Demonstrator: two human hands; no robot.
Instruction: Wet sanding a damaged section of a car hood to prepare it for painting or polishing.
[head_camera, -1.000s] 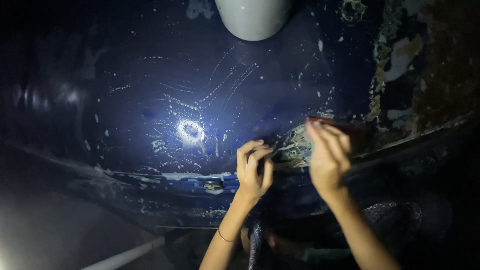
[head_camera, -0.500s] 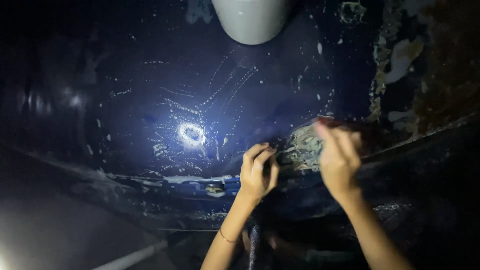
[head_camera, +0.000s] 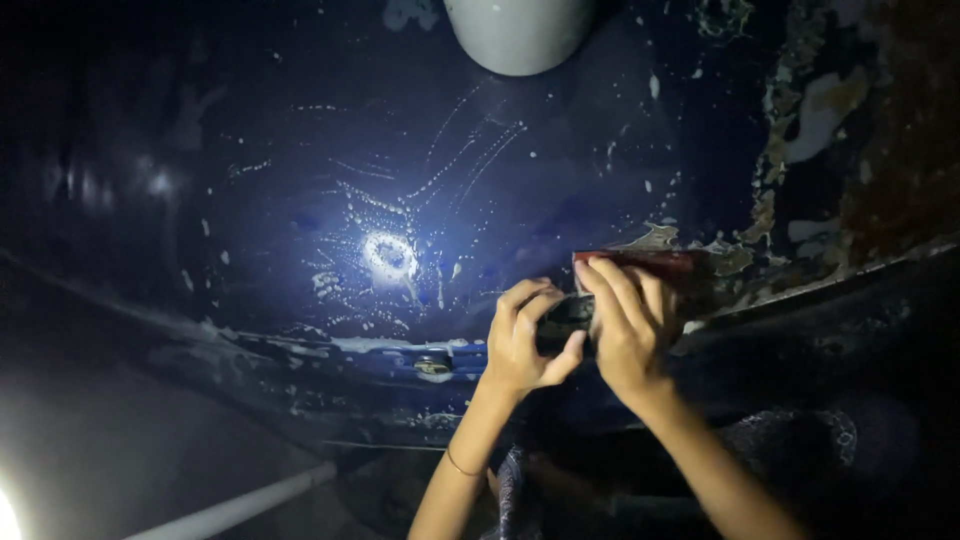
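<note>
Head view only. Hands up against a dark blue curved painted metal surface (head_camera: 330, 180), scratched and flaking, lit by a torch spot.

Our right hand (head_camera: 625, 330) is flat, fingers extended and close together, pressing on a dark red flat rectangular scraper block (head_camera: 640, 264). Block sits at the hand's fingertips, above and slightly right of the palm; long axis runs left-right, roughly along the rusty seam edge (head_camera: 850, 265) below it. Right hand is the one on it.

Our left hand (head_camera: 520, 335) is curled narrow, fingers bent in, thumb reaching toward the right hand's heel. It grips a small dark object between the two hands; we cannot tell what it is. Left hand lies just left of and below the block, not touching it as far as we can see.

Around: patch of peeled paint and rust (head_camera: 830, 110) to the right of the block, a white rounded fitting (head_camera: 520, 30) at top, a white pipe (head_camera: 240, 505) lower left.
</note>
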